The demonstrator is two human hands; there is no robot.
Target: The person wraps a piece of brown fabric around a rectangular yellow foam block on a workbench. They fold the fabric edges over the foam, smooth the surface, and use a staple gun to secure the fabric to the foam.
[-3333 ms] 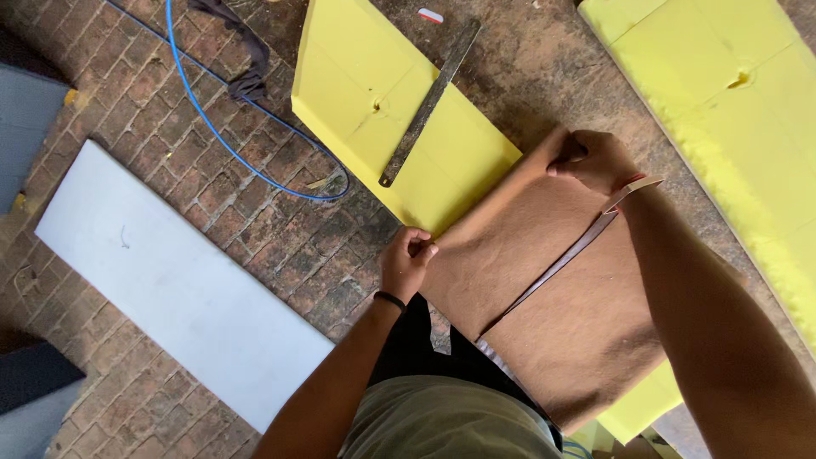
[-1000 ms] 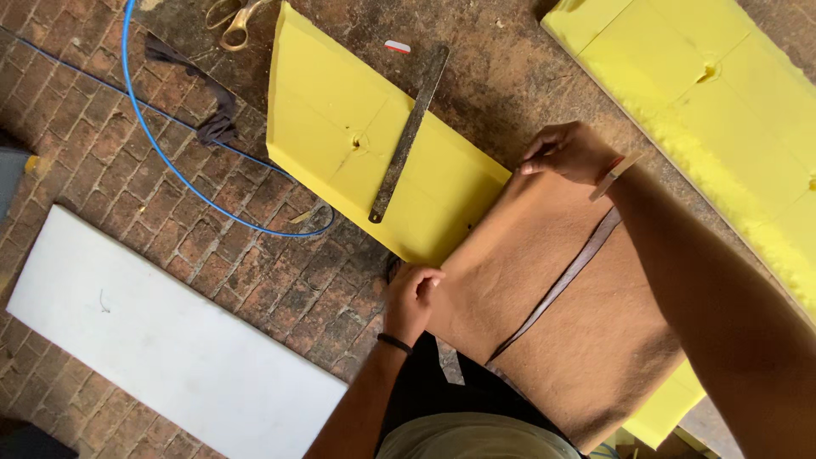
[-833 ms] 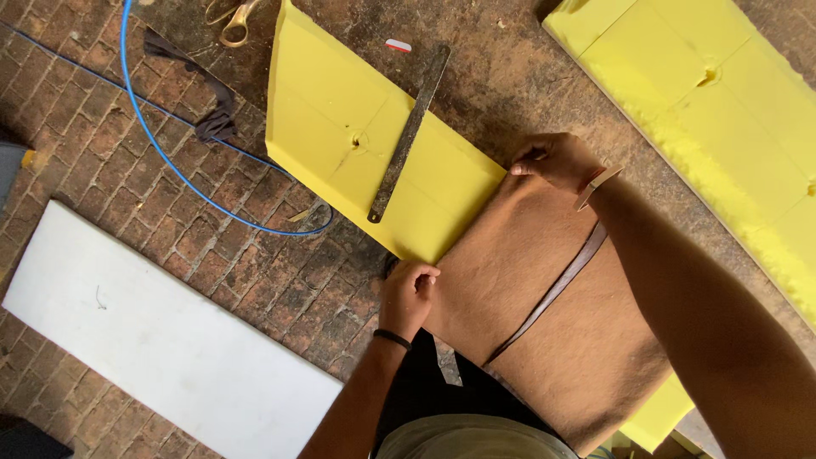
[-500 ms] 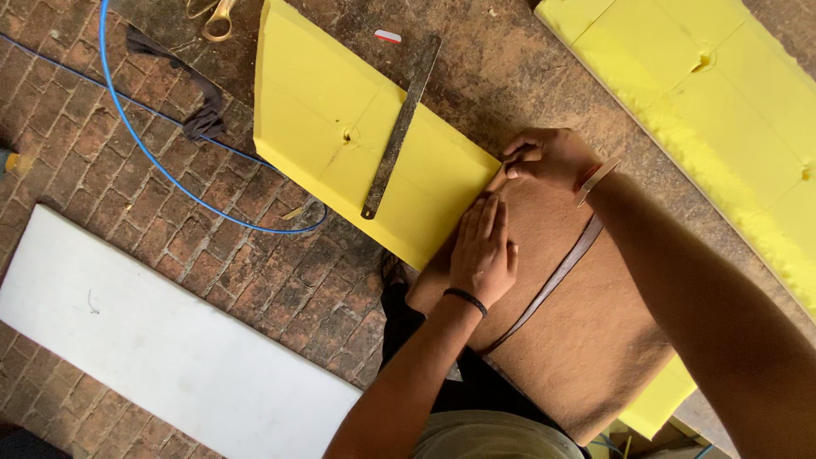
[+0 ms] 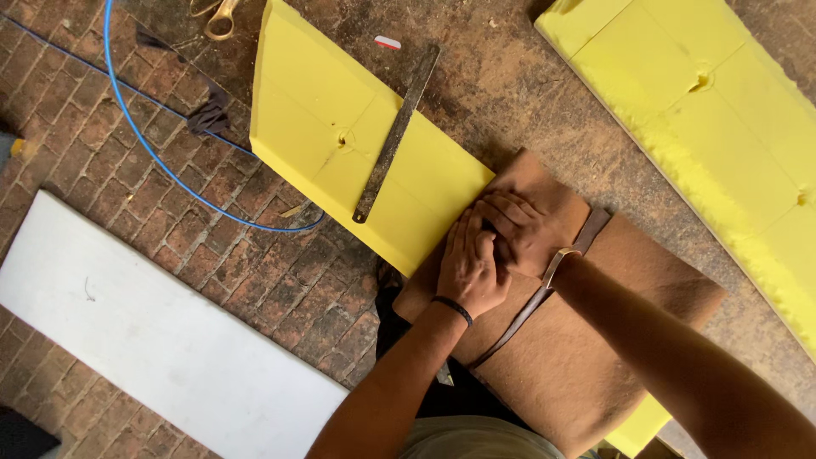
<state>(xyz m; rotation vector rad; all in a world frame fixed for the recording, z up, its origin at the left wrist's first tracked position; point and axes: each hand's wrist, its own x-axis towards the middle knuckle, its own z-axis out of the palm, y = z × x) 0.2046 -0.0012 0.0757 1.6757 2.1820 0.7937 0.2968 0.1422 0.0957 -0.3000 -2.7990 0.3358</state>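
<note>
No packages, signs or screens are showing here. The only thing like a label is a small red and white tag (image 5: pixel 388 42), oblong with rounded ends, which is lying flat on the dirty floor (image 5: pixel 510 85) near the top, just beside the upper edge of the yellow foam slab (image 5: pixel 323 110).
</note>
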